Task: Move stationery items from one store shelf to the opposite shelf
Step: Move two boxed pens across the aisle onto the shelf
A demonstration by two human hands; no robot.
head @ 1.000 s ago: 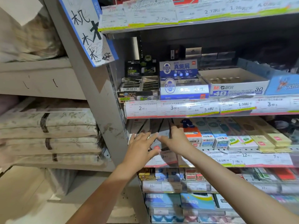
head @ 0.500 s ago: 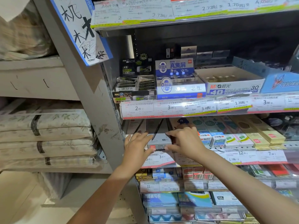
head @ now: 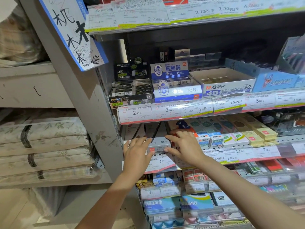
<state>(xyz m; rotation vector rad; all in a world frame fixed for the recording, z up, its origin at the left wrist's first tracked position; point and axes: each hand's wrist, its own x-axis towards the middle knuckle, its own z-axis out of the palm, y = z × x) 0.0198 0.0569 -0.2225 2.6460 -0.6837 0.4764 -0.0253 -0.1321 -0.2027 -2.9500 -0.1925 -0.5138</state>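
Observation:
A long grey-white pen box point(head: 158, 142) with a red label on its front end lies on the middle shelf point(head: 247, 154), among other long boxes. My left hand point(head: 137, 153) grips its front left corner, fingers on top and thumb below. On the box's right side, my right hand point(head: 184, 146) has its fingers over the top edge and its thumb under the front. To the right stands a row of small white-and-blue M&G boxes point(head: 214, 140) and yellow boxes point(head: 262, 134).
The shelf above carries eraser display boxes point(head: 227, 86) behind a price-tag strip point(head: 165, 111). Lower shelves hold more packs point(head: 194, 202). A grey upright post point(head: 92, 116) with a handwritten paper sign point(head: 74, 30) borders the left. Folded bedding point(head: 42, 146) fills the neighbouring shelf.
Both hands have closed in on the grey-white box from either side, and its front end has come forward to the shelf edge. The view has moved closer.

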